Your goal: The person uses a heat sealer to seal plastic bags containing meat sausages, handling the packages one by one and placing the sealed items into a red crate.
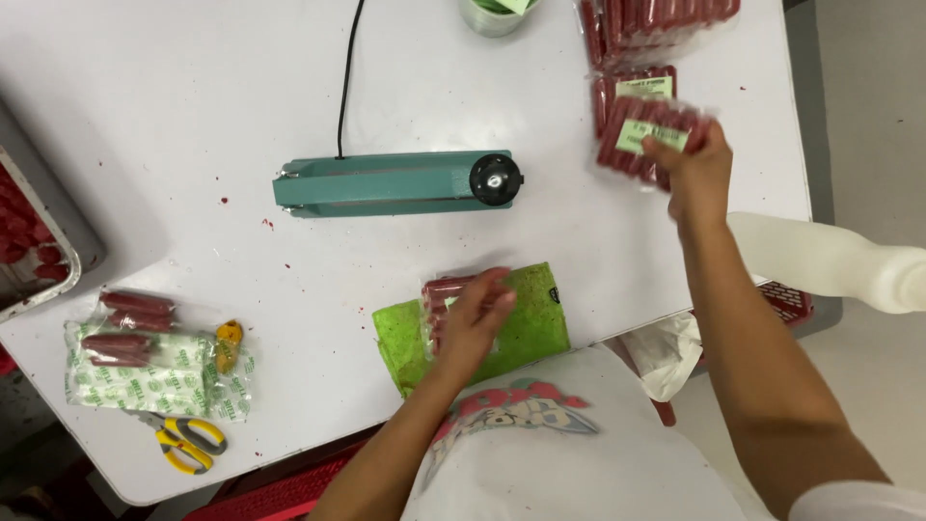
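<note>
Worktable [174, 116], white, smooth, speckled with small red crumbs.

Sausage packs, clear film, red links side by side:
- One in the right hand [696, 178], at 2 o'clock: held pack [648, 137], pale green label on top, fingers clenched on its near edge, lifted just over the stack.
- Stack of packs [644, 39] at 1 o'clock; at least two show, exact count cannot be told.
- One under the left hand [473, 323], just below centre: loose pack [446, 289], lying on the green cloth [526, 323]. Fingers spread and flat, pressing on the film, not closed round it.

Green cloth: one, textured, rectangular, slightly skewed.

Heat sealer [391, 183]: one, teal, long bar with black round knob, black cord running to 12 o'clock.

At 8 o'clock: printed bags [145, 371], a small heap, green and white, several sausages lying on them.

Scissors [188, 444]: one pair, yellow handles, at 7 o'clock.

Metal tray [43, 289]: one, at 9 o'clock, red pieces inside.
</note>
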